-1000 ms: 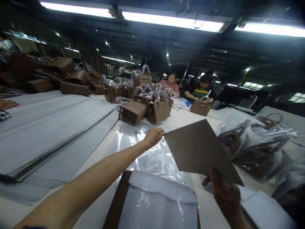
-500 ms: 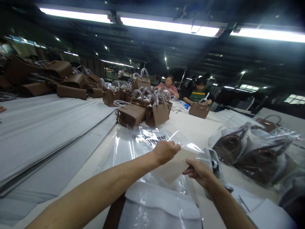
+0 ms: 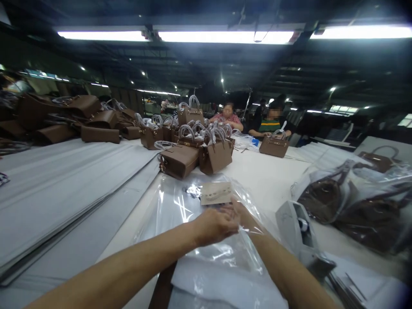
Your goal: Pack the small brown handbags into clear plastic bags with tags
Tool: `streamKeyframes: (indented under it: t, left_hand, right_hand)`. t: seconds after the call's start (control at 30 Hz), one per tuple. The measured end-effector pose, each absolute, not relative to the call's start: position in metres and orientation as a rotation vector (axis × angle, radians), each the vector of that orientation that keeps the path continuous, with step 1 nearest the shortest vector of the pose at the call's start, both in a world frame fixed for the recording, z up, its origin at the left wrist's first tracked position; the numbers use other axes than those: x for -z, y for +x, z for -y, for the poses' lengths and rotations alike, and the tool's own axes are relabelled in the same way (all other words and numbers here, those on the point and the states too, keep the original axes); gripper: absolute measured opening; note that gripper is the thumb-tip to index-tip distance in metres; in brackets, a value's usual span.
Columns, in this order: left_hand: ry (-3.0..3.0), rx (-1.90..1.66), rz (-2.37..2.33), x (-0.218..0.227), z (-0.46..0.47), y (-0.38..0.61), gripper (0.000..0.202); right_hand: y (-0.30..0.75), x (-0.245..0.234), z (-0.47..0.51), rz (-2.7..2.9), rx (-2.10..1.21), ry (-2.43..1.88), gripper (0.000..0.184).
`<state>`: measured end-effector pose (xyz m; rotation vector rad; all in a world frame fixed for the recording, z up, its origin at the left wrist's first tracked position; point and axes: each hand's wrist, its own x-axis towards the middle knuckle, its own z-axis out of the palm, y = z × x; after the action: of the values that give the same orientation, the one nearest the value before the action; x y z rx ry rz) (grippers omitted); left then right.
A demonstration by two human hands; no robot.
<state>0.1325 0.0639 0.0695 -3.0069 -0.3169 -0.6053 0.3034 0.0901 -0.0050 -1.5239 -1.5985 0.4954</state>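
Note:
A large clear plastic bag [image 3: 167,210] lies in front of me. Its near part covers a white wrapping sheet [image 3: 222,279], with a strip of something brown [image 3: 164,285] beside it. My left hand [image 3: 214,225] is closed on the edge of the plastic bag. Partly behind it, my right hand [image 3: 237,210] reaches under the clear film, its fingers at the lower edge of a beige printed card [image 3: 215,193]. The left hand hides part of the right fingers; they look closed on the card.
Brown handbags [image 3: 215,156] with wrapped handles stand beyond the plastic bag, and more are heaped at the left [image 3: 83,107]. White sheets [image 3: 64,193] lie stacked on the left. A grey tape dispenser [image 3: 298,229] and bagged handbags [image 3: 363,210] sit at right. Two people [image 3: 272,124] work across the table.
My right hand has moved left and farther away, under the plastic film, with the card, whose printed face now shows. My left hand has come slightly nearer and lower with the plastic edge.

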Motion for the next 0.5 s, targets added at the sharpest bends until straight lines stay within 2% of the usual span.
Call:
streamKeyframes:
  t: [0.1,0.2,0.27,0.33,0.43,0.5]
  left_hand:
    - [-3.008,0.625,0.457,-0.065,-0.076,0.126,0.022]
    - [-3.052,0.662,0.504,-0.063,-0.080,0.126,0.025]
    - [-3.111,0.678,0.474,-0.063,-0.080,0.127,0.026]
    - [-3.179,0.673,0.426,-0.063,-0.080,0.128,0.027]
    - [-3.263,0.646,0.401,-0.063,-0.081,0.126,0.028]
    - [-3.301,0.631,0.433,-0.063,-0.081,0.125,0.029]
  right_hand:
    - [0.301,0.001,-0.053,1.433,-0.786,-1.556,0.054]
    - [0.308,-0.016,0.017,1.301,-0.943,-1.585,0.047]
    - [0.323,-0.033,0.071,1.241,-0.934,-1.616,0.043]
    - [0.350,-0.047,0.121,1.194,-0.671,-1.750,0.042]
    - [0.412,-0.049,0.181,1.227,0.030,-2.113,0.041]
    - [0.454,-0.035,0.206,1.315,0.257,-2.379,0.056]
